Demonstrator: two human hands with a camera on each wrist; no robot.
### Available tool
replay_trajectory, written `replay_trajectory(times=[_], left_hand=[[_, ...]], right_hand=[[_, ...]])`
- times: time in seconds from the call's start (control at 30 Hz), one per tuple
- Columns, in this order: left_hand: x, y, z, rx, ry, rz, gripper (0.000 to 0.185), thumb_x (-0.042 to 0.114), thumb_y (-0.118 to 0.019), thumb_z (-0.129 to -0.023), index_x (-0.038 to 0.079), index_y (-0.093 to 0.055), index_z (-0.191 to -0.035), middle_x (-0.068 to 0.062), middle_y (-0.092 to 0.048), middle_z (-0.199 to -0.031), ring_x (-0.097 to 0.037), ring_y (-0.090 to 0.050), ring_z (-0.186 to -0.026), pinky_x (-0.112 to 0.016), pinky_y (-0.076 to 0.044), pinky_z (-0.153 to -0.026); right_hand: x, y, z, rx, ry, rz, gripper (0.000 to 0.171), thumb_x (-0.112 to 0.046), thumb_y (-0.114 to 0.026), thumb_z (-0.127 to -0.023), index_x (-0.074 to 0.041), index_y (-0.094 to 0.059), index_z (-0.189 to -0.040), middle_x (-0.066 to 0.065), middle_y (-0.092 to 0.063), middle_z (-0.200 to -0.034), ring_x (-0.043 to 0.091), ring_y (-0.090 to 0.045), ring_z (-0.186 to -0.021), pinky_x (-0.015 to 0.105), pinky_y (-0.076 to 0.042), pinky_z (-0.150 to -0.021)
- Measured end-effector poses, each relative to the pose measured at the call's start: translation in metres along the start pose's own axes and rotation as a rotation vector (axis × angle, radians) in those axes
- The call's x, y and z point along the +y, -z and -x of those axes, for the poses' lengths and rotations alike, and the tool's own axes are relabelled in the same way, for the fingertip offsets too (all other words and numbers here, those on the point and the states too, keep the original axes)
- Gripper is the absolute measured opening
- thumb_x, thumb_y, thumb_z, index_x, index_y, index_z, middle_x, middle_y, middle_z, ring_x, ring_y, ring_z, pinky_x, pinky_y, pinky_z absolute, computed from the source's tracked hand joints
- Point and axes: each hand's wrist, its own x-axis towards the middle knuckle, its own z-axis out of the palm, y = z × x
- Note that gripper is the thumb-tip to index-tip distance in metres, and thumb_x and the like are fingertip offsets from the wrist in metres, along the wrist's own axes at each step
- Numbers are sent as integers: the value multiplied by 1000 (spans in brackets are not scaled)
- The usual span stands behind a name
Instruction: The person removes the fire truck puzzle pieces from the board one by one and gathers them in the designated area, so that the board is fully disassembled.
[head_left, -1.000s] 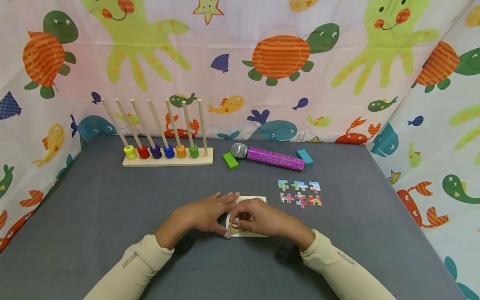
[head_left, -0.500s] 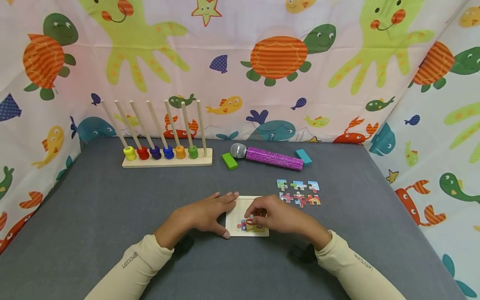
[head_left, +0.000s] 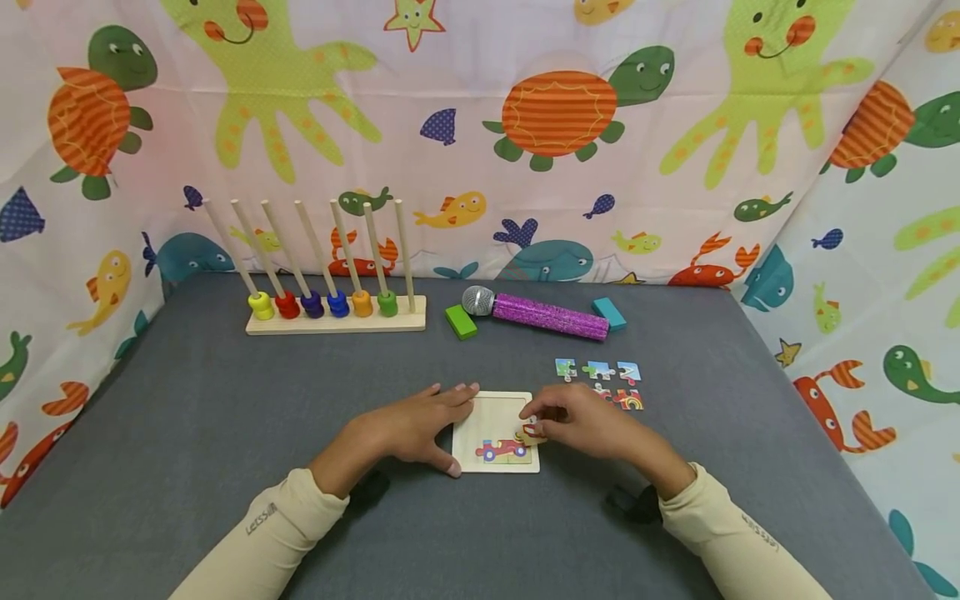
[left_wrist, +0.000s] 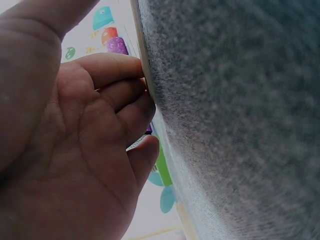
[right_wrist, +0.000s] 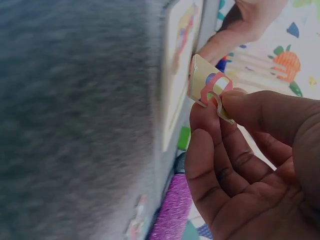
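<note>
A pale wooden puzzle board (head_left: pixel 495 414) lies on the grey cloth. In its lower part sit joined pieces showing a red vehicle with blue wheels (head_left: pixel 501 451). My left hand (head_left: pixel 420 427) rests along the board's left edge, fingers extended, thumb at the lower corner; in the left wrist view its fingertips meet the board's edge. Over the board's right edge, my right hand (head_left: pixel 588 423) pinches a puzzle piece (right_wrist: pixel 207 80) between thumb and fingers. That piece is pale yellow with red and blue print and is tilted in the right wrist view.
Several loose puzzle pieces (head_left: pixel 598 372) lie right of the board, partly hidden by my right hand. Farther back are a purple glittery microphone (head_left: pixel 551 317), a green block (head_left: pixel 461 322), a teal block (head_left: pixel 609 313) and a wooden peg stand (head_left: pixel 337 325) with coloured rings.
My right hand has moved right with the pinched puzzle piece, from the board's lower left to its right edge, uncovering the vehicle picture. My left hand has stayed in place.
</note>
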Motion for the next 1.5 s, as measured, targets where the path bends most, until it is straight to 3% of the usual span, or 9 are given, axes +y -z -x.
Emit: replay_trajectory(times=[0.4, 0.57, 0.83, 1.1, 1.5], left_hand=[[-1, 0, 2, 2, 16, 20, 95, 44, -77, -81, 10, -27, -154, 2, -9, -162, -15, -8, -147, -42, -3, -117], [-2, -1, 3, 21, -11, 28, 94, 42, -78, -81, 7, -28, -153, -1, -10, -162, -19, -10, -147, -43, -4, -117], [-2, 0, 4, 18, -5, 25, 95, 44, -77, -81, 8, -27, -153, 0, -9, -162, -18, -9, -147, -42, -4, -117], [-1, 1, 3, 14, -16, 24, 95, 44, -77, -81, 8, -27, -153, 0, -9, -162, -18, -9, -147, -43, -3, -117], [-2, -1, 3, 24, -18, 22, 95, 45, -77, -81, 8, -28, -153, 0, -10, -162, -17, -10, -147, -43, -3, -117]], right_hand=[[20, 9, 15, 72, -18, 22, 20, 0, -66, -88, -5, -73, -106, -3, -67, -93, 10, -54, -77, 26, -49, -65], [30, 14, 22, 96, -4, 38, 20, 4, -65, -87, -3, -73, -103, -2, -68, -93, 8, -56, -76, 25, -49, -65], [35, 20, 26, 98, -18, 65, 20, 2, -65, -86, -6, -75, -102, -2, -69, -96, 7, -57, -78, 25, -50, -67], [41, 22, 28, 99, -31, 58, 19, 3, -66, -85, -5, -75, -100, -2, -70, -92, 6, -55, -71, 24, -49, -62], [41, 20, 26, 90, -60, 69, 18, 1, -66, -88, -5, -74, -103, -2, -69, -95, 9, -57, -79, 26, -50, -67]])
